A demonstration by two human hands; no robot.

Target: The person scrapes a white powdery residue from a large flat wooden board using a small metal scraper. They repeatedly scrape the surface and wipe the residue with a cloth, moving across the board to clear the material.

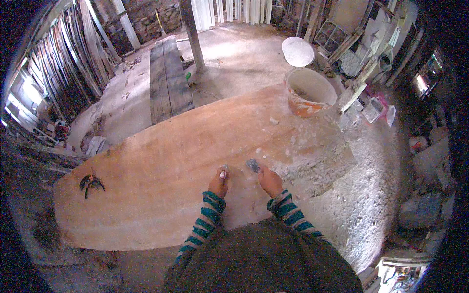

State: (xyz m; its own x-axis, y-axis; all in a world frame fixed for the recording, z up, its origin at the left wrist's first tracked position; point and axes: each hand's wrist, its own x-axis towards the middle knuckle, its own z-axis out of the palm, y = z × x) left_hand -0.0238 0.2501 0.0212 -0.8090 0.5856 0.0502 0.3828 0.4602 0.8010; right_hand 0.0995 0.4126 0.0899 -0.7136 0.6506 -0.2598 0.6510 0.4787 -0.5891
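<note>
Both hands are over a long wooden board dusted with pale powder. My left hand is closed around a small pale piece that I cannot make out, its tip showing by the thumb. My right hand grips a dark grey, rounded, flat piece, which sticks out toward the left; whether it is a scraper blade I cannot tell. To the right of that hand, crumbly whitish plaster-like material covers the board's end. An orange bucket caked with white stands at the far right of the board.
Black curved prongs lie at the board's left end. Beyond the board are a dark plank bench, a wooden post and a white round disc. A rough white heap lies to the right, with clutter along the walls.
</note>
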